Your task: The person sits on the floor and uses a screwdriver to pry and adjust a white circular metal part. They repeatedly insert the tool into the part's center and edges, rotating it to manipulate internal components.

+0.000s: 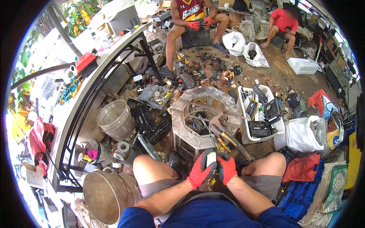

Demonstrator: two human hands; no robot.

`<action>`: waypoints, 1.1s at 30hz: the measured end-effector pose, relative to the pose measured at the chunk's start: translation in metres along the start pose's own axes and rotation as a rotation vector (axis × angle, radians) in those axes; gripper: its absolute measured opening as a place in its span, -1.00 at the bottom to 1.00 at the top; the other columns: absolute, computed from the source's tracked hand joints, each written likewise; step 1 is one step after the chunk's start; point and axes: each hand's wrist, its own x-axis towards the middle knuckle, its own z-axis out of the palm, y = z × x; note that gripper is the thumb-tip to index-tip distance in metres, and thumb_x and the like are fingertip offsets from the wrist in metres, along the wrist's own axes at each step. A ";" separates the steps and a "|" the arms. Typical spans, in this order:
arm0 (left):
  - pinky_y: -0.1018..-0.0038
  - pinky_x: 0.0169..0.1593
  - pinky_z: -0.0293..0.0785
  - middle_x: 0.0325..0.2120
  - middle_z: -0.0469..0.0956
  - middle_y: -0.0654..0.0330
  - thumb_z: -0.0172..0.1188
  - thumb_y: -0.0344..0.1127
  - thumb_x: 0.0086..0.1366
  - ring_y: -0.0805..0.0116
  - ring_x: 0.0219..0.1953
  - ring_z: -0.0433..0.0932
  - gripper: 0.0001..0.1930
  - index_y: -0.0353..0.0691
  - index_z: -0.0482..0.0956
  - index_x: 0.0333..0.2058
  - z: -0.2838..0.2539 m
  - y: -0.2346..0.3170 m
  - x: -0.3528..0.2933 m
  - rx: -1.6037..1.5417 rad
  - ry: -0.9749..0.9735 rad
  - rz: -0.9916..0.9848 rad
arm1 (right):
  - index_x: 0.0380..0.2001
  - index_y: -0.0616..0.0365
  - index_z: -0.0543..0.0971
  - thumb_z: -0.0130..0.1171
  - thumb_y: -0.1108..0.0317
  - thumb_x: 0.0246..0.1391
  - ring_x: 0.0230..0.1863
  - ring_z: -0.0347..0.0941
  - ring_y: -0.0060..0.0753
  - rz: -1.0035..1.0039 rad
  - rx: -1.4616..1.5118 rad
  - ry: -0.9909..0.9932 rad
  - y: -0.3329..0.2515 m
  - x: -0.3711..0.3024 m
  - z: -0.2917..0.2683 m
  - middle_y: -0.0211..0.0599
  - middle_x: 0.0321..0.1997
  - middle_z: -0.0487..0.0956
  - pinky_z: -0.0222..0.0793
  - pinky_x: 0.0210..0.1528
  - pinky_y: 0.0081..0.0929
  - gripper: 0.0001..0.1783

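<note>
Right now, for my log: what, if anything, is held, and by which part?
Left hand holds a white block by its left side; right hand, cannot tell.

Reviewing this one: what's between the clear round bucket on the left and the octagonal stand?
In the head view, black plastic parts lie on the ground between the clear bucket and the octagonal stand.
</note>
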 end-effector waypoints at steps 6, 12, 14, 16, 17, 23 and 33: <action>0.38 0.35 0.21 0.21 0.40 0.08 0.19 -0.42 0.32 0.32 0.27 0.34 -0.39 -0.30 0.25 0.32 -0.005 -0.006 0.008 -0.144 0.002 -0.080 | -0.15 0.26 0.66 0.26 0.41 0.19 -0.29 0.62 -0.42 -0.009 0.017 -0.076 -0.001 0.004 0.000 -0.29 -0.23 0.69 0.54 -0.27 -0.43 -0.80; 0.25 0.39 0.20 0.24 0.35 -0.06 0.37 -0.38 0.15 0.07 0.33 0.30 -0.24 -0.30 0.25 0.32 -0.004 0.001 0.005 0.102 -0.042 0.014 | -0.13 0.24 0.66 0.30 0.34 0.15 -0.39 0.61 -0.42 0.237 0.071 -0.110 -0.027 -0.007 -0.008 -0.22 -0.26 0.70 0.54 -0.29 -0.42 -0.74; 0.26 0.39 0.18 0.26 0.33 -0.06 0.37 -0.38 0.15 0.07 0.34 0.29 -0.23 -0.31 0.23 0.32 -0.002 0.014 0.003 0.225 -0.059 0.068 | -0.15 0.26 0.67 0.30 0.35 0.15 -0.39 0.58 -0.45 0.064 -0.184 -0.055 -0.025 -0.004 -0.006 -0.25 -0.28 0.70 0.51 -0.31 -0.43 -0.75; 0.26 0.40 0.17 0.27 0.31 -0.06 0.37 -0.38 0.14 0.07 0.34 0.28 -0.21 -0.31 0.22 0.33 0.002 0.016 0.002 0.277 -0.046 0.098 | -0.21 0.31 0.69 0.30 0.36 0.13 -0.38 0.55 -0.50 -0.030 -0.367 -0.077 -0.030 -0.008 -0.009 -0.31 -0.33 0.69 0.47 -0.32 -0.43 -0.77; 0.26 0.40 0.17 0.27 0.31 -0.06 0.37 -0.39 0.13 0.07 0.35 0.28 -0.20 -0.31 0.21 0.33 0.001 0.012 0.003 0.276 -0.013 0.104 | -0.22 0.30 0.69 0.30 0.37 0.13 -0.38 0.55 -0.50 -0.053 -0.433 -0.061 -0.029 -0.010 -0.005 -0.32 -0.33 0.69 0.47 -0.31 -0.43 -0.78; 0.25 0.40 0.16 0.25 0.30 -0.07 0.36 -0.37 0.12 0.05 0.34 0.28 -0.18 -0.31 0.19 0.34 -0.005 -0.003 0.008 0.112 -0.073 0.070 | -0.18 0.28 0.67 0.29 0.39 0.14 -0.36 0.57 -0.49 0.020 -0.175 -0.060 -0.022 -0.007 -0.002 -0.33 -0.31 0.69 0.48 -0.30 -0.46 -0.78; 0.22 0.43 0.09 0.27 0.26 -0.08 0.32 -0.38 0.13 0.02 0.38 0.21 -0.18 -0.29 0.16 0.35 -0.001 0.022 0.008 0.320 -0.164 0.116 | -0.13 0.23 0.65 0.23 0.39 0.21 -0.31 0.63 -0.46 0.105 0.060 -0.130 -0.023 -0.011 -0.008 -0.34 -0.25 0.69 0.54 -0.27 -0.49 -0.79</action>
